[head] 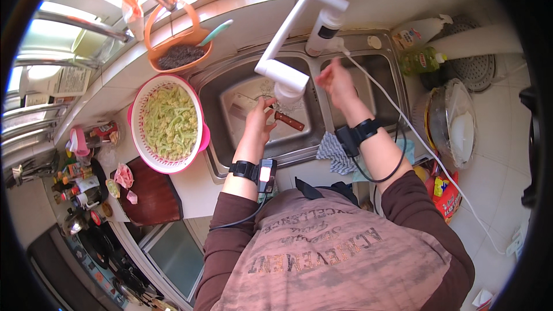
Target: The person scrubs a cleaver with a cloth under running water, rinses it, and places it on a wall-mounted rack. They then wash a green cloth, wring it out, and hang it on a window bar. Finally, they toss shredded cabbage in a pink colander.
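My left hand [258, 122] hovers over the large left basin of a stainless steel sink [215, 95], beside the tip of a white swivel faucet [281, 43]. Its fingers are apart and nothing is in them. In that basin lies a cleaver with a brown wooden handle [290, 121], its blade partly covered by my hand. Splashing water [288, 106] shows under the spout. My right hand [339, 83], blurred and with fingers spread, is above the small right basin [376, 73], near the faucet's body. It appears to hold nothing.
A pink-and-white colander [135, 112] of cut cauliflower [169, 121] stands left of the sink, near a dark red cutting board [151, 194]. A white cord [414, 131] runs from the faucet across the right side. Dish soap [421, 60] and cloths [336, 153] are close by.
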Action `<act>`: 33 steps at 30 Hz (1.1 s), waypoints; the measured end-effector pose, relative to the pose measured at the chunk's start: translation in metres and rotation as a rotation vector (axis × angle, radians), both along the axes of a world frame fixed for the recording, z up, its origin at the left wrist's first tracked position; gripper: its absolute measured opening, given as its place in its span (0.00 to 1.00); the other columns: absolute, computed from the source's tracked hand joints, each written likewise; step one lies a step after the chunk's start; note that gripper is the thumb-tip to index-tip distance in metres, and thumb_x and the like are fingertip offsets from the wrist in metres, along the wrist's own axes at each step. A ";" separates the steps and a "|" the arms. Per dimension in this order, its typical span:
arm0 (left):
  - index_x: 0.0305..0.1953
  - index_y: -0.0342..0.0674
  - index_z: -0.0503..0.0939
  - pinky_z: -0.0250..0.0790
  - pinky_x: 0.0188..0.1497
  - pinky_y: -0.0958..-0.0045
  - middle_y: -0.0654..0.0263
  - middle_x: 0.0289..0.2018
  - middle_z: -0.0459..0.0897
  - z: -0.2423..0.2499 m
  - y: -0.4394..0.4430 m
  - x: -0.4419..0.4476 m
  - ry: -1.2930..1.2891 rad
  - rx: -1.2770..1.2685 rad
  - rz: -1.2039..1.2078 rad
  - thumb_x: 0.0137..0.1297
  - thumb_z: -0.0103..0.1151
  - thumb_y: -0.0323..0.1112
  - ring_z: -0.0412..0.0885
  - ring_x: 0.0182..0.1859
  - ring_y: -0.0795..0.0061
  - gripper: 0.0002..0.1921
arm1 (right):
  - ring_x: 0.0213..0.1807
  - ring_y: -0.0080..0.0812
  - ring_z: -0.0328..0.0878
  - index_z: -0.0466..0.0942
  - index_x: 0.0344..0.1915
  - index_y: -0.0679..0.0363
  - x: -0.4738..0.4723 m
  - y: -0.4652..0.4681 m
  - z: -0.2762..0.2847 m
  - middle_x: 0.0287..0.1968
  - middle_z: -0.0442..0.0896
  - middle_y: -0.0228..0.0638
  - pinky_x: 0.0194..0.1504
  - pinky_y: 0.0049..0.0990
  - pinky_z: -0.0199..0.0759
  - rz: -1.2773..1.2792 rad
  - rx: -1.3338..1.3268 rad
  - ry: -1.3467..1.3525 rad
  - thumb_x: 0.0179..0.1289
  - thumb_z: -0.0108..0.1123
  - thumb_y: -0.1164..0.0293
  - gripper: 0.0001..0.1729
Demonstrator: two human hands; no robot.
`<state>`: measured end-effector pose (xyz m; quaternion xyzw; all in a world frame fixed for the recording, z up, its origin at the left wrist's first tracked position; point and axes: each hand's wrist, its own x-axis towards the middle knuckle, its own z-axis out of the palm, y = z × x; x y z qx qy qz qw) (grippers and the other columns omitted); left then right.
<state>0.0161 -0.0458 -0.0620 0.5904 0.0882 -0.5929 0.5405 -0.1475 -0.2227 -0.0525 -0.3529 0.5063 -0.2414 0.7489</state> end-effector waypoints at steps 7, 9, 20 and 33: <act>0.68 0.50 0.58 0.50 0.61 0.35 0.67 0.70 0.55 -0.037 0.063 0.022 -0.028 0.233 0.018 0.70 0.49 0.45 0.54 0.70 0.61 0.28 | 0.41 0.38 0.81 0.73 0.49 0.61 0.034 0.089 -0.125 0.40 0.83 0.42 0.40 0.33 0.75 1.127 -0.466 0.732 0.56 0.62 0.68 0.21; 0.68 0.49 0.59 0.51 0.60 0.38 0.68 0.68 0.58 -0.045 0.077 0.026 0.010 0.219 0.037 0.69 0.51 0.45 0.56 0.69 0.63 0.29 | 0.45 0.47 0.79 0.73 0.46 0.63 0.035 0.098 -0.149 0.41 0.82 0.48 0.47 0.37 0.73 1.200 -0.532 0.768 0.56 0.61 0.69 0.17; 0.63 0.47 0.66 0.55 0.59 0.45 0.65 0.63 0.65 -0.071 0.093 0.035 0.125 0.222 0.162 0.68 0.53 0.42 0.63 0.64 0.63 0.24 | 0.49 0.48 0.78 0.76 0.46 0.60 0.059 0.098 -0.173 0.44 0.80 0.49 0.49 0.42 0.73 1.350 -0.607 1.002 0.55 0.60 0.65 0.18; 0.55 0.42 0.70 0.66 0.57 0.59 0.59 0.53 0.76 -0.066 0.032 -0.048 0.461 -0.272 0.311 0.70 0.49 0.54 0.75 0.53 0.63 0.24 | 0.24 0.23 0.71 0.76 0.31 0.63 0.035 0.086 -0.014 0.27 0.78 0.30 0.24 0.23 0.62 0.927 0.161 0.211 0.53 0.65 0.55 0.21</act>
